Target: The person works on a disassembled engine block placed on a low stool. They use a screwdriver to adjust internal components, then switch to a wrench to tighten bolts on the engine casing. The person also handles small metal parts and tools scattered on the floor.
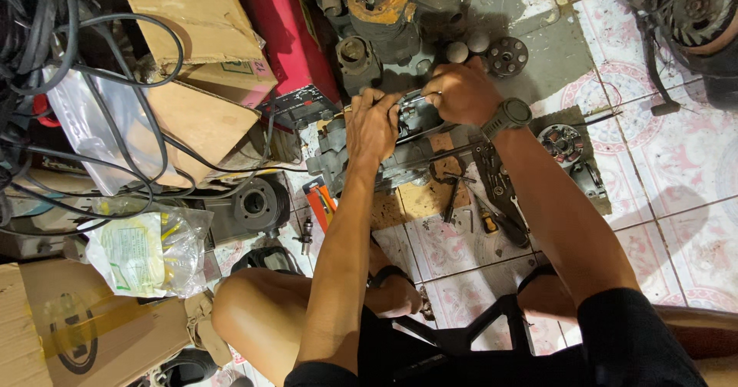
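Observation:
A grey metal engine block lies on the tiled floor in front of me. My left hand rests on its upper left part, fingers curled around a metal piece there. My right hand, with a dark watch on the wrist, presses on the top of the block from the right. What sits under the palms is hidden. Both forearms reach forward from my lap, above my bare knees.
Wrenches and a screwdriver lie right of the block. A round clutch part and a gear rest nearby. Cardboard boxes, black cables, a plastic bag and a red case crowd the left.

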